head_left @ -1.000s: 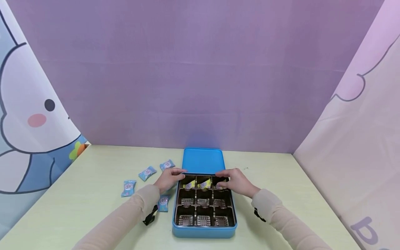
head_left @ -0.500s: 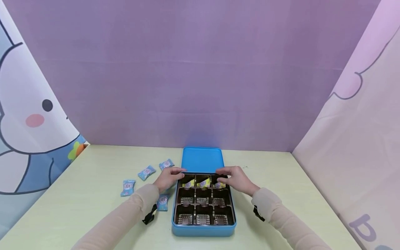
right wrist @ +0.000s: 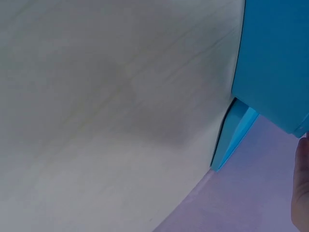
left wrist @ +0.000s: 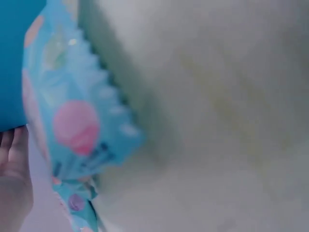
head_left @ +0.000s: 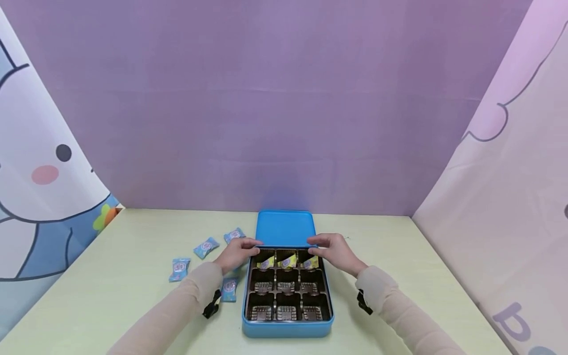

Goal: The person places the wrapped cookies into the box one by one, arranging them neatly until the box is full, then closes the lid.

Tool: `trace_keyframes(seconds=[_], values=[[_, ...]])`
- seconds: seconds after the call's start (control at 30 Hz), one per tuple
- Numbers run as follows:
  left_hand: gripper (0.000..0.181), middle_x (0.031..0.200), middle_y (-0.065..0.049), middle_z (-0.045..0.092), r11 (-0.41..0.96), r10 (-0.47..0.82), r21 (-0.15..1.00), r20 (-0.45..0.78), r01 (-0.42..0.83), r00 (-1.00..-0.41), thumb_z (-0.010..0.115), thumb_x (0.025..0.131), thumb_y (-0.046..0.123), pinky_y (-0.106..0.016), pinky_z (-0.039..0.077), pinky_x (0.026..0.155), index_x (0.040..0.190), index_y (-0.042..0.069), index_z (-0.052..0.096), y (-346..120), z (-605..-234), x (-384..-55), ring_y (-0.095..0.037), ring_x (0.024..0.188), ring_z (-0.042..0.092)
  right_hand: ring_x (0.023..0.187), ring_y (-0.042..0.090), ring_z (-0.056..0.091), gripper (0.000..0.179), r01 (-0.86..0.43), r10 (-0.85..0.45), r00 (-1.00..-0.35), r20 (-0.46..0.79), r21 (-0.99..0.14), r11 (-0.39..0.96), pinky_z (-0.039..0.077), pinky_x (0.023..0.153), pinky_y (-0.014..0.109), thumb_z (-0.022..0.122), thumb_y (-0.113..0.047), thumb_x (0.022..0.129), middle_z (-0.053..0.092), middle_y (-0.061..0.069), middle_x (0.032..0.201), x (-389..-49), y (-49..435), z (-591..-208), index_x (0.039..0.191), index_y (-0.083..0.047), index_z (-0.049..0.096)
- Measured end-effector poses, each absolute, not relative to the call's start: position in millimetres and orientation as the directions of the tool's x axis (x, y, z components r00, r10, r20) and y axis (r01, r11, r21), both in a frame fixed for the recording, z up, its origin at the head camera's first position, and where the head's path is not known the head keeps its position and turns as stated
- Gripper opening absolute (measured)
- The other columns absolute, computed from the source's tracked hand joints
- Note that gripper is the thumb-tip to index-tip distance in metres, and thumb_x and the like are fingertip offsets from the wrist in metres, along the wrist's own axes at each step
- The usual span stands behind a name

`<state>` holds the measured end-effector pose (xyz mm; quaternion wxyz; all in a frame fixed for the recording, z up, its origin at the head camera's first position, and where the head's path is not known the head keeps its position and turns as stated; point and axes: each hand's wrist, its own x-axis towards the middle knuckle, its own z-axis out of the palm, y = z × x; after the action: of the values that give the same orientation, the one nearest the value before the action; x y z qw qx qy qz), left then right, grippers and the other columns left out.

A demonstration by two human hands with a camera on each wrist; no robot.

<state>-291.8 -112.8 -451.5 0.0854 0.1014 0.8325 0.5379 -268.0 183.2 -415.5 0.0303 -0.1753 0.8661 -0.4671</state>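
Observation:
A blue box (head_left: 288, 329) with a dark brown nine-compartment insert (head_left: 293, 296) stands on the table, its flat blue lid (head_left: 285, 228) opened back behind it. Yellow wrapped candies (head_left: 287, 262) sit in the three back compartments, one in each; the other two rows hold none. My left hand (head_left: 236, 253) grips the far left corner, thumb at the side rim and fingers along the back edge. At the far right corner my right hand (head_left: 337, 252) holds the rim in a mirrored way. Both hands' lower fingers are hidden in the head view.
Several blue wrapped candies (head_left: 206, 248) lie on the table left of the box; one is partly behind the left hand. In the left wrist view a candy (left wrist: 77, 111) is close to the camera. A purple backdrop (head_left: 284, 123) rises at the table's far edge.
My right thumb has drawn back from the back right compartment to the rim, uncovering the yellow candy there. The left hand keeps its hold. The head view has shifted slightly.

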Motion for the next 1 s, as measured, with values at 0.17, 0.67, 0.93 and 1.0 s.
trace_keyframes(seconds=[0.17,0.67,0.93,1.0], values=[[0.029,0.125,-0.007,0.056,0.386,0.283,0.920,-0.048,0.068,-0.958,0.055,0.092,0.019,-0.045,0.043,0.098,0.119,0.012,0.062,-115,-443,-292,-0.027,0.117,0.051,0.107,0.023,0.059,0.032,-0.234,-0.316,-0.945,0.087,-0.855,0.462,0.051,0.089,0.035,0.064,-0.018,0.086,0.061,0.009,0.120,-275,183,-421,0.117,-0.010,0.063],[0.029,0.123,-0.012,0.057,0.301,0.258,0.952,-0.024,0.057,-0.966,0.051,0.094,0.016,-0.042,0.043,0.100,0.121,0.006,0.058,-125,-421,-270,-0.028,0.117,0.051,0.109,0.027,0.058,0.038,-0.221,-0.366,-0.928,0.066,-0.889,0.401,0.050,0.090,0.039,0.062,-0.019,0.088,0.059,0.019,0.120,-287,173,-431,0.121,-0.002,0.059],[0.028,0.119,-0.006,0.060,0.417,0.275,0.903,-0.017,0.103,-0.961,0.053,0.094,0.018,-0.040,0.046,0.095,0.120,0.011,0.060,-134,-420,-259,-0.024,0.111,0.056,0.112,0.027,0.056,0.036,-0.240,-0.365,-0.929,0.064,-0.855,0.460,0.049,0.092,0.038,0.066,-0.017,0.084,0.063,0.011,0.116,-295,172,-444,0.116,-0.003,0.063],[0.029,0.120,-0.007,0.060,0.421,0.290,0.901,-0.023,0.106,-0.957,0.053,0.094,0.018,-0.041,0.046,0.095,0.121,0.009,0.059,-136,-420,-257,-0.024,0.111,0.055,0.113,0.028,0.056,0.034,-0.226,-0.356,-0.933,0.053,-0.855,0.466,0.050,0.091,0.038,0.067,-0.016,0.083,0.063,0.010,0.117,-295,173,-446,0.115,-0.005,0.064]])
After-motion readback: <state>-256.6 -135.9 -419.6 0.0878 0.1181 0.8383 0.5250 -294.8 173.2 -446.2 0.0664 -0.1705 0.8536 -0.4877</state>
